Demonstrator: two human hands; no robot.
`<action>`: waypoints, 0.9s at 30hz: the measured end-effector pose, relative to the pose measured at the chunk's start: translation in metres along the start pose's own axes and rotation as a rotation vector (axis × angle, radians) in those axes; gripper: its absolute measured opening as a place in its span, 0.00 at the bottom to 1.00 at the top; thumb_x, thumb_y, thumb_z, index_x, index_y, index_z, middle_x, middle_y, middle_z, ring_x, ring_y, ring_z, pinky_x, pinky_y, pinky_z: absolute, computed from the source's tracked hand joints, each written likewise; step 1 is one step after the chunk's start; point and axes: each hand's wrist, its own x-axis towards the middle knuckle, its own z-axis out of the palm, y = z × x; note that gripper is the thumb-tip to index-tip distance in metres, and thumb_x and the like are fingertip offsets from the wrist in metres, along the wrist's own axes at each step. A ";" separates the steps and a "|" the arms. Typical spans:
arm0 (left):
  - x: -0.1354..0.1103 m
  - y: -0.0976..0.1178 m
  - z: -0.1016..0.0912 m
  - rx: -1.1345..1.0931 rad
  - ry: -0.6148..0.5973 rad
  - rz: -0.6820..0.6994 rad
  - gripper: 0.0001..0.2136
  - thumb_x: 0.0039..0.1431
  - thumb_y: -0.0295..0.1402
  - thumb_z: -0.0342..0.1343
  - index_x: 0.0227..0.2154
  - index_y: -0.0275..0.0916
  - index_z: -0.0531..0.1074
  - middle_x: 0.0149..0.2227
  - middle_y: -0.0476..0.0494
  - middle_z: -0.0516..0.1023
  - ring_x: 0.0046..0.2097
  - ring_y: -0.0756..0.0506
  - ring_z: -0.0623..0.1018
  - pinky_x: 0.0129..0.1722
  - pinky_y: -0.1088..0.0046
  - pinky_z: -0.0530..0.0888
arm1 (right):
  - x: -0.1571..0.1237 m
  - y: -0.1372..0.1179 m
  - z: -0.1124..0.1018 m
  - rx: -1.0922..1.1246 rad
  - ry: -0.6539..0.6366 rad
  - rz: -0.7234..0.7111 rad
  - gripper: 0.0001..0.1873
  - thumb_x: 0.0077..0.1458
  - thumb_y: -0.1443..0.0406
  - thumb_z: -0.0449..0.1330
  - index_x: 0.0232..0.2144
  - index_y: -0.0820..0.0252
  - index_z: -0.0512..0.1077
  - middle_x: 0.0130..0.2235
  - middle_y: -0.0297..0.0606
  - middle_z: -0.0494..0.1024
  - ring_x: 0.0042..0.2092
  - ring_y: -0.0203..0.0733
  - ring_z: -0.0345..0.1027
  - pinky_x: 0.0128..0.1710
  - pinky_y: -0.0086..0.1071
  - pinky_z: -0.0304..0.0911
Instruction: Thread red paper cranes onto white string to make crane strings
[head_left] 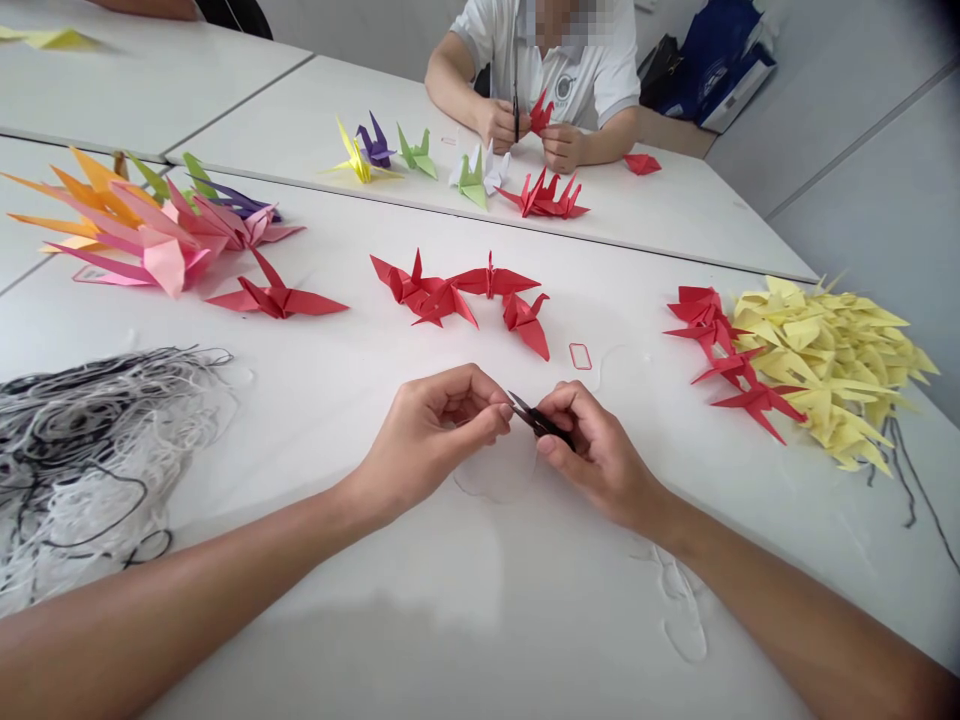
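My right hand (592,450) is closed around small dark scissors (534,418) whose blades point left. My left hand (435,425) is pinched shut right at the blade tips, apparently on a thin clear thread (495,490) that loops on the white table (480,600) below both hands. Just beyond my hands lie three red paper cranes (457,292) and a small red ring-shaped loop (580,356).
A tangle of white and black string (82,450) lies at the left. Pink and orange cranes (142,235) sit far left, yellow cranes (825,365) and red ones (720,360) at the right. Across the table a person (547,90) holds a red crane, with coloured cranes (420,160) before them.
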 end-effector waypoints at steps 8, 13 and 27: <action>0.000 0.001 0.001 0.056 0.005 -0.014 0.04 0.58 0.32 0.57 0.29 0.38 0.73 0.28 0.49 0.76 0.30 0.51 0.75 0.30 0.77 0.73 | 0.000 0.000 0.001 -0.014 -0.001 0.002 0.09 0.60 0.59 0.59 0.36 0.54 0.62 0.30 0.30 0.55 0.29 0.35 0.50 0.25 0.30 0.49; 0.000 0.001 0.001 0.040 -0.017 -0.022 0.04 0.59 0.29 0.55 0.29 0.38 0.72 0.28 0.50 0.77 0.30 0.52 0.75 0.31 0.78 0.72 | 0.000 0.000 0.000 -0.026 0.016 -0.032 0.09 0.60 0.61 0.60 0.34 0.54 0.62 0.30 0.29 0.55 0.29 0.35 0.50 0.26 0.30 0.50; -0.001 0.000 0.001 0.091 0.003 -0.019 0.05 0.59 0.32 0.56 0.29 0.38 0.72 0.28 0.49 0.76 0.30 0.51 0.73 0.29 0.78 0.70 | 0.000 -0.002 -0.002 -0.084 0.015 -0.024 0.09 0.61 0.61 0.58 0.33 0.55 0.61 0.29 0.29 0.55 0.28 0.34 0.50 0.26 0.31 0.48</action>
